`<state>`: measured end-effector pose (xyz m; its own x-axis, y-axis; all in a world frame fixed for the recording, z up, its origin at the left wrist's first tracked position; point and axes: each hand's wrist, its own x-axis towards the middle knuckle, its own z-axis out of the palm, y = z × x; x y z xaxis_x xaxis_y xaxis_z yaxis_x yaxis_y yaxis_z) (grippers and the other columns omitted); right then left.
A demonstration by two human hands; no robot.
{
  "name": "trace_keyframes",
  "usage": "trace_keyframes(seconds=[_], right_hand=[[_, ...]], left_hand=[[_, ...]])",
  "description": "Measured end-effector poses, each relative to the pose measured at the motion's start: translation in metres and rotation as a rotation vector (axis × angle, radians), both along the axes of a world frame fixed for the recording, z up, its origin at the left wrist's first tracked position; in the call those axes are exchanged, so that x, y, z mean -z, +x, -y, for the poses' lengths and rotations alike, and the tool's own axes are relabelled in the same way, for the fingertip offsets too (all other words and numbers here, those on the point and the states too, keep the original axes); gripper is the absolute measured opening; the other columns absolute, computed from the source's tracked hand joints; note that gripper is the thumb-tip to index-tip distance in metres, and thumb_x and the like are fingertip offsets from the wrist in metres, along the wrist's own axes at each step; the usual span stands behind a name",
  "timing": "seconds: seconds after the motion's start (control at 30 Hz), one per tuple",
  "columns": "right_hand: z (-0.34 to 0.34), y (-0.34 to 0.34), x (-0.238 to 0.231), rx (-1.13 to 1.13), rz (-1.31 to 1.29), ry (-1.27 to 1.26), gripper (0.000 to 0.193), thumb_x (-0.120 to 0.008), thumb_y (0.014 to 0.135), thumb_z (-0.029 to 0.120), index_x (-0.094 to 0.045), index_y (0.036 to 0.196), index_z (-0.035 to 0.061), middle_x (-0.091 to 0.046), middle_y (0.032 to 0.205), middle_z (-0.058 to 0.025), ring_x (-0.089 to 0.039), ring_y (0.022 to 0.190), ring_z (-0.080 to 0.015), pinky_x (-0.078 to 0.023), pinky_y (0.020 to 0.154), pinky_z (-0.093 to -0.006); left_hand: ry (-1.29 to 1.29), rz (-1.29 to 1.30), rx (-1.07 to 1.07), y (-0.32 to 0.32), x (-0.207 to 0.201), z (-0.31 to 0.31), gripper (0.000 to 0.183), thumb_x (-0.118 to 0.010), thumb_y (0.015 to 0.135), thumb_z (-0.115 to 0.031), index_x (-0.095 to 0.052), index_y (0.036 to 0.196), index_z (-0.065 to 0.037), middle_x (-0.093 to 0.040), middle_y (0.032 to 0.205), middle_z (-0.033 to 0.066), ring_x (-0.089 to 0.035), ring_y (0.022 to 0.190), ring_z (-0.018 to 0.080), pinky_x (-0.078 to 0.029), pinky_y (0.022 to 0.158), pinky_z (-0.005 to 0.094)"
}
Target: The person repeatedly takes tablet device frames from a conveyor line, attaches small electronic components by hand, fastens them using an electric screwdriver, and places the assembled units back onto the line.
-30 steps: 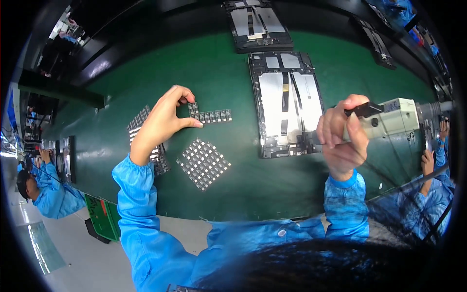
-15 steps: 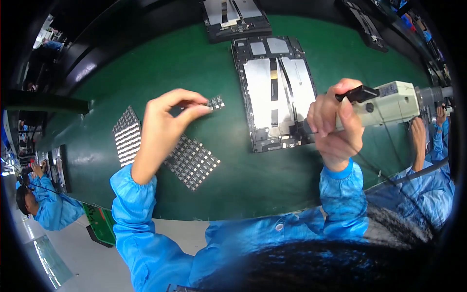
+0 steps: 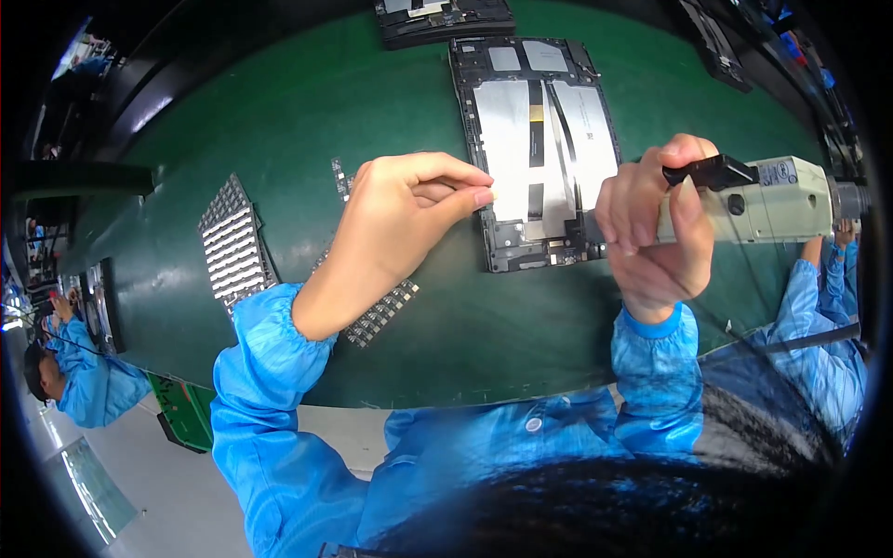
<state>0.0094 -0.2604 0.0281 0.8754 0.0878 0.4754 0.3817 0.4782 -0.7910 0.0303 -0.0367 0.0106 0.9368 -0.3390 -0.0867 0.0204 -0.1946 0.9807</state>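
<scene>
Two blue sleeves: your arms, reaching over the near edge of the green bench.
Board grid: a dark panel of small circuit boards with pale dots, toward the bench's near edge, partly hidden under your left forearm.
Striped panel: a dark panel with rows of silvery-white strips, toward the bench's left end.
Your right hand: wrapped around a pale cream handheld tool with a black lever; its nose overlaps the tablet's near right corner, contact unclear.
Your left hand: thumb and forefinger drawn together at the tablet's left edge; whether they grip anything cannot be told.
Board strip: a narrow dark strip, partly behind your left hand.
Tablet: an opened black-framed tablet with silver plates, right of the bench's middle.
Far edge: another dark, opened device.
</scene>
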Motion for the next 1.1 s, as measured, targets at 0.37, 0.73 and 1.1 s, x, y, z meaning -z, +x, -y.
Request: trace_keyframes(seconds=[0.37, 0.73, 1.1], right_hand=[[-0.011, 0.001, 0.001, -0.003, 0.018, -0.023, 0.029, -0.046, 0.099, 0.025, -0.046, 0.118, 0.0027, -0.042, 0.063, -0.0006, -0.038, 0.047, -0.0088, -0.035, 0.046, -0.0252], [-0.02, 0.004, 0.001, -0.011, 0.003, -0.028, 0.029, -0.045, 0.099, 0.027, -0.046, 0.117, 0.0035, -0.041, 0.062, -0.0003, -0.037, 0.047, -0.0087, -0.034, 0.046, -0.0255], [-0.034, 0.01, -0.003, -0.047, 0.009, -0.031, 0.027, -0.041, 0.101, 0.025, -0.047, 0.117, 0.0042, -0.04, 0.061, -0.0006, -0.036, 0.047, -0.0096, -0.034, 0.047, -0.0267]], left_hand=[[0.032, 0.032, 0.017, 0.0, 0.01, -0.003, 0.015, -0.071, 0.084, -0.002, -0.071, 0.097, 0.004, -0.07, 0.091, 0.0082, -0.066, 0.083, 0.0111, -0.052, 0.073, 0.0206], [0.104, 0.124, 0.03, 0.0, 0.008, 0.001, 0.013, -0.073, 0.082, -0.002, -0.072, 0.094, 0.003, -0.069, 0.088, 0.0091, -0.066, 0.08, 0.0119, -0.053, 0.073, 0.022], [0.056, 0.12, 0.025, -0.001, 0.012, 0.0, 0.012, -0.072, 0.082, -0.001, -0.072, 0.093, 0.003, -0.069, 0.089, 0.0107, -0.066, 0.081, 0.0135, -0.054, 0.074, 0.0237]])
